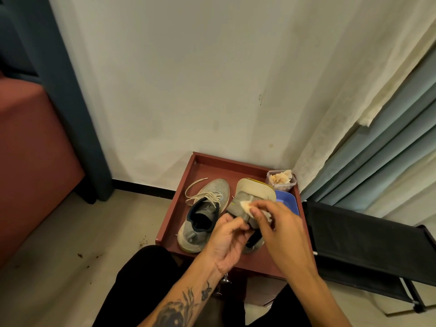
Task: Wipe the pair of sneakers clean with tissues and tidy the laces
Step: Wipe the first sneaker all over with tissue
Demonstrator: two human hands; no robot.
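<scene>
Left hand (227,241) grips the tilted sneaker (256,191), toe pointing wallward; right hand (278,225) pinches tissue (245,205).

— What colour is the surface (213,168)?
— Reddish brown all over, rim included. On its left half my laced sneaker (203,217) is grey with a dotted toe, cream laces (212,196), a navy lining and an off-white sole.
— And the other?
— The tipped sneaker (254,192), on the surface's right half, is grey too; its sole shows cream with a yellow edge. The tissue (244,205) on it is white, stained orange-brown.
— At the surface's far right corner?
— A clear tub (282,184) of white, orange-blotched tissues (280,177), a blue plate (288,200) just nearer. My left forearm (200,283), nearer than the surface, bears a dark flower tattoo (174,308).
</scene>
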